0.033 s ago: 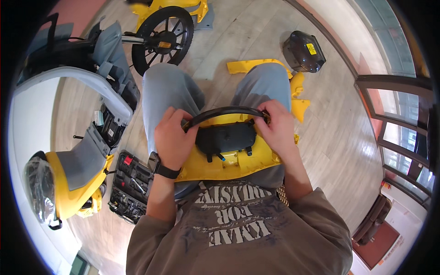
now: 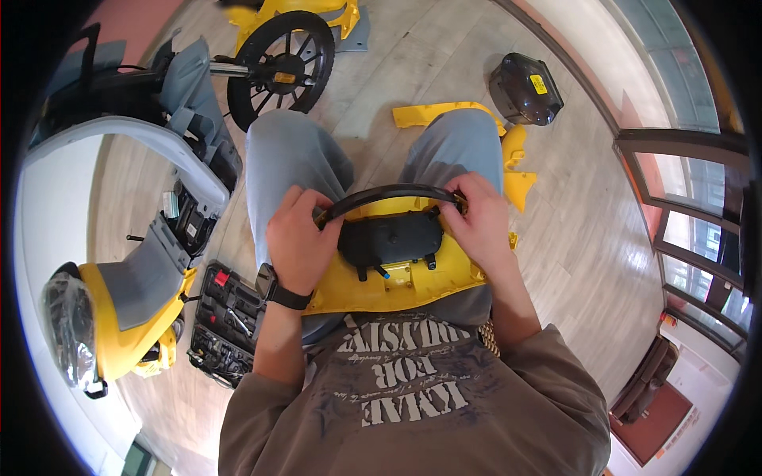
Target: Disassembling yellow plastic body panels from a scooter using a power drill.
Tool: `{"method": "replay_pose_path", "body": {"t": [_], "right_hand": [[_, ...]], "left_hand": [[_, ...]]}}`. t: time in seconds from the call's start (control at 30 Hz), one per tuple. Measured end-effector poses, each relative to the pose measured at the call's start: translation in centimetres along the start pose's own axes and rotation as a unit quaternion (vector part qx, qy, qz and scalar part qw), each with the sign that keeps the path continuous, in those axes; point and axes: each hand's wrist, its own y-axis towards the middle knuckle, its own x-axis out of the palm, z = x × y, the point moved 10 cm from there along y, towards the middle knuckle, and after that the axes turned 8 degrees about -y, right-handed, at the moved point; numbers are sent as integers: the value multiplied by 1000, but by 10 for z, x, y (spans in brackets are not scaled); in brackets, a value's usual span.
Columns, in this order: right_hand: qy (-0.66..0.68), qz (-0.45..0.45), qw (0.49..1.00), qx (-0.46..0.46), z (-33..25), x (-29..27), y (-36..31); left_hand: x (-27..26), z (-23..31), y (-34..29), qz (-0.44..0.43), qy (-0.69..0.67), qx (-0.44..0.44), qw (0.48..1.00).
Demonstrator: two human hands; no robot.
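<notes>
A yellow plastic body panel rests across my lap, its inner side facing up. Fixed in its middle is a black oval housing with short stubs along its lower edge, one of them blue-tipped. A black curved trim strip arches over the far edge of the panel. My left hand is closed on the strip's left end, thumb and fingers pinching it. At the other end my right hand grips it likewise, its fingertips partly hidden. Whether the strip is fastened to the panel I cannot tell.
Left of me lies an open tool case near a yellow and grey scooter body. A black spoked wheel stands ahead. Beyond my knees are a yellow strip, yellow pieces and a dark glossy box.
</notes>
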Motion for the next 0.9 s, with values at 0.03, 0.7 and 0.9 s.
{"method": "replay_pose_path", "body": {"t": [0.03, 0.7, 0.9], "right_hand": [[3, 2, 1000, -1, 0, 0, 0], [607, -17, 795, 3, -43, -13, -25], [576, -16, 816, 45, -40, -9, -21]], "left_hand": [[0, -1, 0, 0, -1, 1, 1000], [35, 56, -30, -39, -370, -64, 926], [46, 88, -30, -78, -246, 60, 964]]}}
